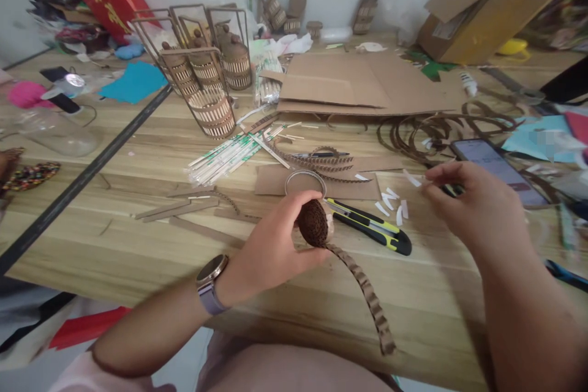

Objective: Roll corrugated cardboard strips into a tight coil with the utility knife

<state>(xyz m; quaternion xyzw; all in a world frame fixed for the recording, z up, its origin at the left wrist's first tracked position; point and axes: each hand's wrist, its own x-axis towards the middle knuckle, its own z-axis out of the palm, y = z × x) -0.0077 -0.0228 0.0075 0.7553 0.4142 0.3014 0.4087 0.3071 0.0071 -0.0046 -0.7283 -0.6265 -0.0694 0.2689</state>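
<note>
Left hand (264, 245) has the brown coil (313, 223) gripped, thumb below and fingers above, its wound face turned to the camera, up over the near middle of the tabletop (294, 312). A loose ridged strip (362, 282) trails from the coil's underside, curving down and right toward the near edge, and there's a pale patch on the coil's right side. Over to the right hand (478, 208): thumb and finger pinched together, a white slip (412, 178) poking out from the tips. Just left of it, more white scraps (386, 202) lie scattered on the wood. Right behind the coil sits the yellow-and-black knife (367, 223), slanting down to the right, and beyond the left fingertips a round ring (305, 184) overlaps a flat piece of card (271, 180). Ridged strips (331, 163) lie behind that. By the right hand, the phone (500, 171) lies face up with its screen lit, brown bands (413, 128) looped beyond. Farther back, left of centre, wrapped sticks (225, 156) fan out before framed slatted bottles (214, 110), standing in a cluster.
</note>
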